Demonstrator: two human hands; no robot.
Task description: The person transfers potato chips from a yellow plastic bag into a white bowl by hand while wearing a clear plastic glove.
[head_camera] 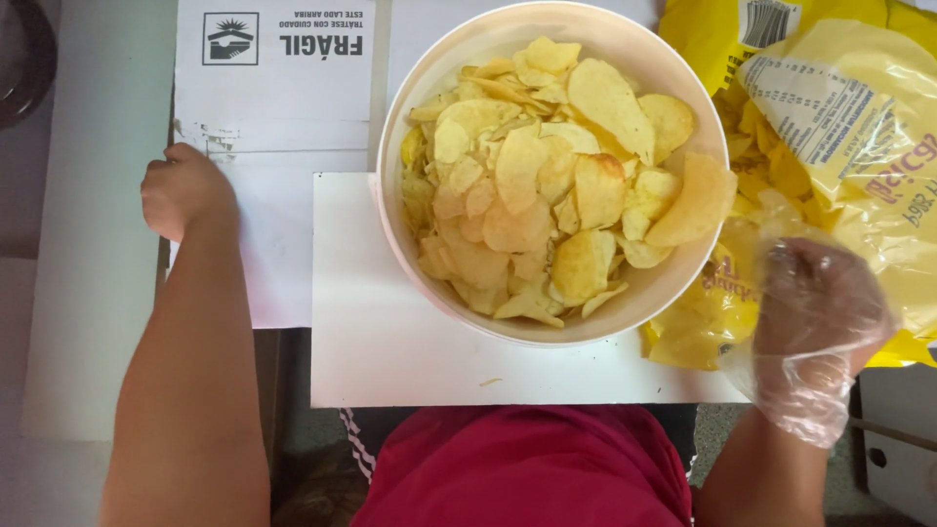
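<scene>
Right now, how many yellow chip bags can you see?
2: one large bag upper right beside the bowl, one smaller crumpled bag under the gloved right hand. More may be hidden beneath.

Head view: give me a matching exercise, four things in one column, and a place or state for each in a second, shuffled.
Things:
1. left hand
2. right hand
3. white bowl
4. yellow bag

Places or states:
A. heaped with potato chips
B. bare, closed in a fist on the white cardboard
C. lying crumpled, right of the bowl
D. inside a clear plastic glove, at the bag

Pairs: 1-B, 2-D, 3-A, 4-C
</scene>
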